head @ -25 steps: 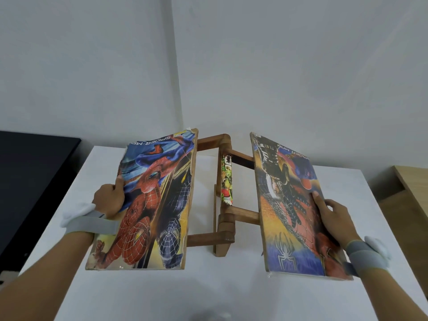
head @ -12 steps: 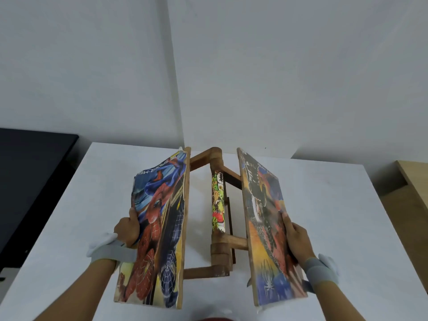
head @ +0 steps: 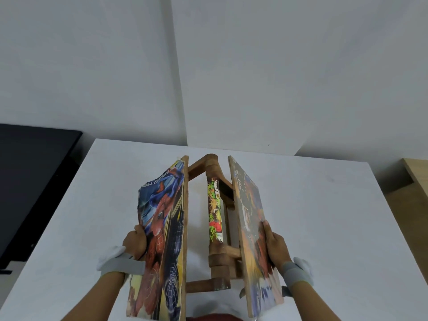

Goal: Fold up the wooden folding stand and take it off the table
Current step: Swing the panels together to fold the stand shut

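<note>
The wooden folding stand [head: 218, 258] is held above the white table [head: 324, 216], its two boards swung up nearly upright and close together. The left board [head: 166, 239] carries a blue and red comic picture; the right board [head: 252, 230] has a dark red and orange one. Between them a brown hinge frame shows, with a green-patterned centre post [head: 215, 216]. My left hand [head: 135, 244] grips the outer face of the left board. My right hand [head: 274, 246] presses flat on the outer face of the right board. Both wrists wear grey straps.
A black surface [head: 30, 186] lies left of the table. A light wooden piece of furniture [head: 416, 181] stands at the right. Grey walls meet in a corner behind the table's far edge.
Both hands have pushed the two boards inward and upright, from widely spread to a narrow gap. The stand has come closer to me.
</note>
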The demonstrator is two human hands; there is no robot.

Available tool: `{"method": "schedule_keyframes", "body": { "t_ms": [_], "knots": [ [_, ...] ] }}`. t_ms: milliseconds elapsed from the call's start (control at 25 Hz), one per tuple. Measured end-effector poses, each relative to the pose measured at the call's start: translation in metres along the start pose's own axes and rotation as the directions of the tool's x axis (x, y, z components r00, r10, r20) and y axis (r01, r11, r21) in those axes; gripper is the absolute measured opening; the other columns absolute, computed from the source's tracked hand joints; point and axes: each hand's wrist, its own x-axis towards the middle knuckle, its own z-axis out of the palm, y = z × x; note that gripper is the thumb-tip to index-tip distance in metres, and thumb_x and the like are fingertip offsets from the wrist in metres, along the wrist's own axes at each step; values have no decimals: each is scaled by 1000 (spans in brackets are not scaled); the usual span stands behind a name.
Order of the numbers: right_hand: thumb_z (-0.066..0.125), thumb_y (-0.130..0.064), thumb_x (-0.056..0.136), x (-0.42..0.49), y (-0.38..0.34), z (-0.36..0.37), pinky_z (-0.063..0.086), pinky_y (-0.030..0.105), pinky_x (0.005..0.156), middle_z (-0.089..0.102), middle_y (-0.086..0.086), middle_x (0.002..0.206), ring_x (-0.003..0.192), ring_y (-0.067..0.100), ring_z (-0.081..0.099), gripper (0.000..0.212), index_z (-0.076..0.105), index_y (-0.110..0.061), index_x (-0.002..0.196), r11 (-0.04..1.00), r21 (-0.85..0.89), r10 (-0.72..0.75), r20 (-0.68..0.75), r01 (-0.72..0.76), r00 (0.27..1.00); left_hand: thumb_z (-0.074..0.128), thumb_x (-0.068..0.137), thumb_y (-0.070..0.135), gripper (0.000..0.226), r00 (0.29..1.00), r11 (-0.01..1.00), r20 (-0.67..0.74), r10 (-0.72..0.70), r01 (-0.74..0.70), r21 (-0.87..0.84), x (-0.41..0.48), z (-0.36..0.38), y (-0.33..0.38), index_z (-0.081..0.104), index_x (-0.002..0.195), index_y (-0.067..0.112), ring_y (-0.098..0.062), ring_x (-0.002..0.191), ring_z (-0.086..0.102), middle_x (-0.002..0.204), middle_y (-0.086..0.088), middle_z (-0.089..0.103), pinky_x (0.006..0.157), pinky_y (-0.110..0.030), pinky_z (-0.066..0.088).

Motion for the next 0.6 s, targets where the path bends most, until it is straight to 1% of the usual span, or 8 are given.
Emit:
{"method": "schedule_keyframes", "body": {
  "t_ms": [40, 120, 240, 320, 400, 440, 520, 600],
  "knots": [
    [32, -59, 95, 0, 1, 2, 46, 37, 68, 63, 20, 66, 65, 30, 57, 67, 54, -5, 62, 1000, -4, 3, 4, -3, 1000, 28, 104, 16, 39, 1000, 1000, -17, -5, 5, 27, 0, 2, 0, 54, 90, -10, -47, 122, 51, 130, -41, 51, 101, -48, 38],
    [31, -56, 96, 0, 4, 7, 46, 39, 72, 64, 20, 72, 72, 33, 60, 66, 56, -2, 68, 1000, -17, 4, 5, -4, 1000, 29, 104, 15, 39, 1000, 998, -12, 4, -4, 58, 1, 3, 2, 50, 118, -15, -46, 122, 52, 131, -39, 52, 99, -46, 39],
    [34, -49, 99, -1, 10, 19, 48, 39, 75, 62, 11, 70, 73, 31, 60, 58, 56, -3, 71, 998, -65, -5, -27, 3, 1000, 31, 104, 16, 38, 999, 987, -3, 39, -38, 153, -3, 1, 5, 48, 125, -11, -41, 122, 54, 131, -33, 54, 98, -41, 42],
    [44, -42, 98, -4, 9, 25, 51, 29, 66, 65, 5, 69, 65, 18, 62, 45, 62, -6, 78, 995, -99, -30, -19, 28, 999, 32, 104, 17, 38, 999, 982, -19, 43, -38, 184, -8, 3, 9, 47, 127, -10, -38, 122, 55, 132, -31, 54, 98, -40, 43],
    [55, -34, 94, -9, 2, 27, 43, 18, 58, 68, 3, 79, 68, 10, 62, 24, 64, -12, 93, 981, -169, -97, 29, 100, 995, 31, 105, 19, 36, 998, 986, -18, 57, -53, 161, -7, 4, 8, 52, 115, -9, -38, 122, 55, 131, -32, 55, 97, -41, 44],
    [59, -30, 92, -11, -3, 26, 41, 19, 59, 68, 3, 83, 73, 12, 62, 18, 63, -14, 98, 973, -183, -135, 34, 139, 990, 30, 105, 19, 35, 998, 993, -1, 58, -58, 101, -6, 3, 9, 54, 95, -4, -39, 121, 56, 129, -33, 55, 97, -41, 44],
    [61, -24, 90, -15, -24, 20, 40, 17, 60, 67, 1, 85, 77, 15, 62, 10, 64, -16, 97, 968, -142, -213, -18, 208, 977, 26, 104, 19, 41, 998, 998, 37, 59, -59, 11, -3, -2, 9, 35, 64, 15, -41, 117, 56, 125, -35, 56, 96, -43, 44],
    [59, -21, 90, -23, -52, 11, 44, 18, 60, 68, -2, 81, 73, 11, 63, 7, 66, -19, 89, 962, -47, -273, -85, 270, 958, 26, 104, 18, 41, 997, 997, 21, 70, -71, 41, -2, -1, 9, 35, 64, 15, -41, 117, 56, 125, -35, 57, 96, -44, 44]
  ]
}}
